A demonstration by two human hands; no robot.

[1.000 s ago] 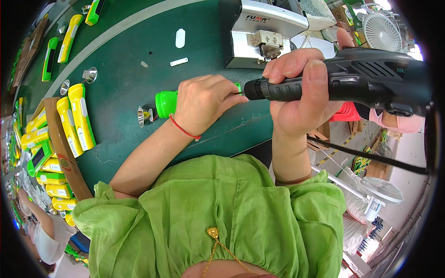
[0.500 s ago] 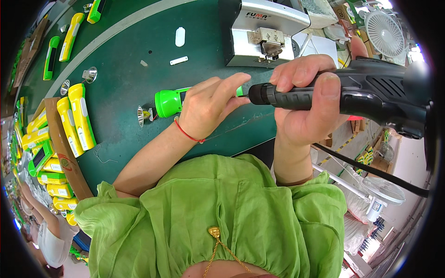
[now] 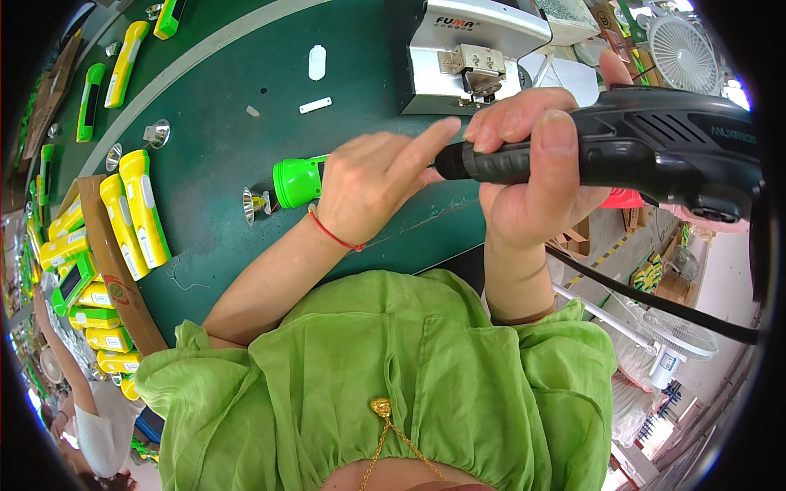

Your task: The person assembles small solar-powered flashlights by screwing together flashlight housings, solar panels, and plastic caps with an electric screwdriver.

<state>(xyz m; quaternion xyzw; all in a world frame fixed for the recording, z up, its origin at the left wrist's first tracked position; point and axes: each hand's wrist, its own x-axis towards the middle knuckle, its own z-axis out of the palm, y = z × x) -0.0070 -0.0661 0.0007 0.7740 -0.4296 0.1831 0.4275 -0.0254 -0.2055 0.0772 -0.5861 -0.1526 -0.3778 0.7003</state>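
My left hand (image 3: 364,180) is wrapped round a green flashlight (image 3: 296,182) lying on the table. Its round head sticks out to the left of my wrist, and the hand covers most of its body. My right hand (image 3: 536,155) grips a black electric screwdriver (image 3: 655,147), held level with its tip pointing left. The screwdriver's nose meets the fingers of my left hand, which hide the tip. Beside the flashlight's head sits a shiny reflector with a small wired part (image 3: 250,204).
A silver and black machine (image 3: 475,61) stands at the back. White plates (image 3: 317,62) lie on the green table (image 3: 221,114). Yellow-green flashlights (image 3: 143,204) rest left, by a cardboard box (image 3: 115,262). A cable (image 3: 647,295) hangs right; a co-worker (image 3: 94,425) is at lower left.
The screwdriver has shifted slightly left, its nose closer against my left hand. My left index finger reaches a little further right and up. The flashlight has hardly moved.
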